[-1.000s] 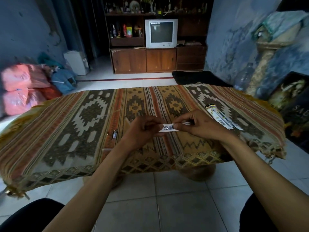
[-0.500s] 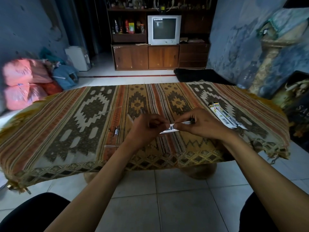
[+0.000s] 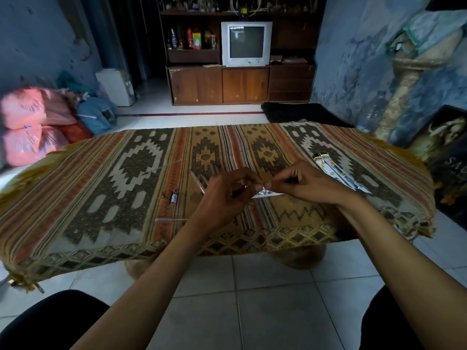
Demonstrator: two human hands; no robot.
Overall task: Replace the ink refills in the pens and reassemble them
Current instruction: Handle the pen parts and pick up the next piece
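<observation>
Since half a second ago: label end of refill packet drooped lower, fingertips drawn closer. Left hand and right hand both pinching packet, above table near 6 o'clock edge. Judged light, thin, flimsy, slippery; best gripped at sealed end. Refill inside hidden behind fingers. Spare packets at 2 o'clock; small pen part indistinct.

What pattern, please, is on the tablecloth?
Striped geometric diamond motifs on the tablecloth, seen in the head view.
</observation>
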